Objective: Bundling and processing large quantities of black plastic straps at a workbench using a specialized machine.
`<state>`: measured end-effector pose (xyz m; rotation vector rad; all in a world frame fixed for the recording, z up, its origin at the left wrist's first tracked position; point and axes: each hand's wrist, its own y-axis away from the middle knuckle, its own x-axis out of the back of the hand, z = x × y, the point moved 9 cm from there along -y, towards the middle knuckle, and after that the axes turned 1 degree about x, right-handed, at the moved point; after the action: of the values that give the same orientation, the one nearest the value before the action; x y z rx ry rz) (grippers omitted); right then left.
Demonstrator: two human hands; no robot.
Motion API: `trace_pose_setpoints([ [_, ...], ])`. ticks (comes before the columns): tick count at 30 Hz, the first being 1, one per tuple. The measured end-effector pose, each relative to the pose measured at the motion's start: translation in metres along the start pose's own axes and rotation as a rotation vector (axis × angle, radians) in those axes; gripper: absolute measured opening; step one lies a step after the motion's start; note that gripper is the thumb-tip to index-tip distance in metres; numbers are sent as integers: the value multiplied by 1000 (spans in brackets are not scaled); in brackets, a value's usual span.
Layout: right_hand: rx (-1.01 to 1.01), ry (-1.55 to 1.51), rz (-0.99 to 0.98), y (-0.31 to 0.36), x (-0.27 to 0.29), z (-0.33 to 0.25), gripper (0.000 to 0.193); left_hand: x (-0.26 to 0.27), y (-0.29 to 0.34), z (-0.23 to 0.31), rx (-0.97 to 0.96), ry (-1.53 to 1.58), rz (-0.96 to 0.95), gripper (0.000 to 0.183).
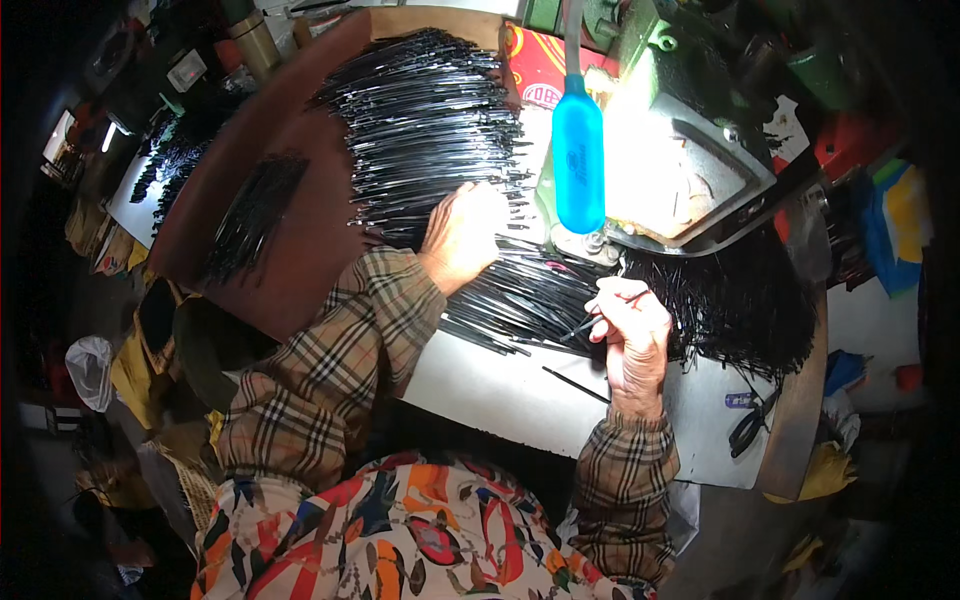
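Note:
Thin black rods lie in a long layered pile point(430, 130), and a second, looser spread of rods point(520, 300) lies nearer to me. My left hand point(465, 235) rests where the two meet, back upward with the fingers curled down; bright light and the hand itself hide what is under the fingertips. At the right end of the near spread, my right hand point(635, 335) is closed, with a thin black rod point(580, 328) between its fingers. One loose rod point(575, 384) lies apart on the white work surface point(500, 395), just left of my right wrist.
A blue, bulb-shaped object point(578, 160) hangs above the bench beside a brightly lit metal machine part point(700, 180). Dense black strands point(740, 310) lie at the right. Another rod bundle point(255, 220) sits on the reddish-brown surface point(310, 260). Black-handled snips point(748, 430) lie near the right edge.

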<state>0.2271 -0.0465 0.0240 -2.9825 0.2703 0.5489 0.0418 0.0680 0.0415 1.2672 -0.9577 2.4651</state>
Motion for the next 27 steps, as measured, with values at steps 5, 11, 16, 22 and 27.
trace_pose_setpoints([
  [5,0,58,36,2,2,-3,17,4,-2,-1,129,61,51,26],
  [11,15,107,7,2,-10,-2,19,21,-2,8,-132,5,111,20],
  [16,-27,359,30,-1,-24,-3,17,41,-7,42,-319,320,150,27],
  [22,113,522,101,-7,-32,-8,19,43,-5,73,-319,429,166,17],
  [27,157,470,123,-8,-30,-4,18,22,-1,58,-15,645,28,10],
])
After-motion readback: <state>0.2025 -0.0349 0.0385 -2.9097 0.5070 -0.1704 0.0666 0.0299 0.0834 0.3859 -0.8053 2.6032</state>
